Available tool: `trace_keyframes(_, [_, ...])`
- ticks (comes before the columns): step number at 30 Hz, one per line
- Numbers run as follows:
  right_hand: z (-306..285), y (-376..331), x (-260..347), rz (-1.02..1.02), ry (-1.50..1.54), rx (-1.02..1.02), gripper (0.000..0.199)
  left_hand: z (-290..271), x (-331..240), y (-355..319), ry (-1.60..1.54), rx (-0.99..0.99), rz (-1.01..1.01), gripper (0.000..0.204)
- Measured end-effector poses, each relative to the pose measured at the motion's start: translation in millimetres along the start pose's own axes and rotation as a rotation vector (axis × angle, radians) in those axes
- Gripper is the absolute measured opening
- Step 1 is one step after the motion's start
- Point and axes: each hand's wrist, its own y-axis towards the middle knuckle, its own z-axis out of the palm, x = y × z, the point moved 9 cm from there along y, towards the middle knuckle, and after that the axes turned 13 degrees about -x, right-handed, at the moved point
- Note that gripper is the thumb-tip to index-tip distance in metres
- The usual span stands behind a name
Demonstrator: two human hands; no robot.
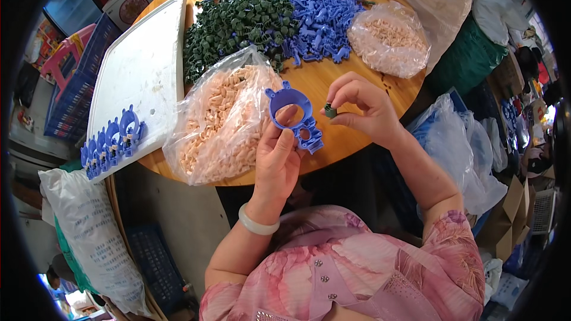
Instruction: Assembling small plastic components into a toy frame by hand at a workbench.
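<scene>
Your left hand [277,154] grips a blue plastic ring piece [295,116] above the near edge of the round wooden table [357,131]. Your right hand [363,107] pinches a small dark green cap [330,110] just beside the ring. A clear bag of pale pellets [220,122] lies just left of your hands.

A clear plastic bag of small peach-coloured pieces [223,120] lies at the table's centre, its mouth twisted toward twelve o'clock, and a smaller clear bag of the same pieces [389,38] sits at two o'clock from it. A white woven sack [95,238] stands on the floor at seven o'clock; clear bags holding blue parts [461,142] slump at three o'clock, with open cardboard boxes [511,214] beyond at four o'clock.
</scene>
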Motion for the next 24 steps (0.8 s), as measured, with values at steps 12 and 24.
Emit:
trace_keyframes(12, [24,-20,30,-0.357,-0.557,-0.025,0.02,0,2,-2,-0.014,0.019,0.008,0.054])
trace_keyframes(24, [17,-24,18,-0.217,-0.427,-0.071,0.028,2,2,-2,0.058,0.045,0.04,0.054])
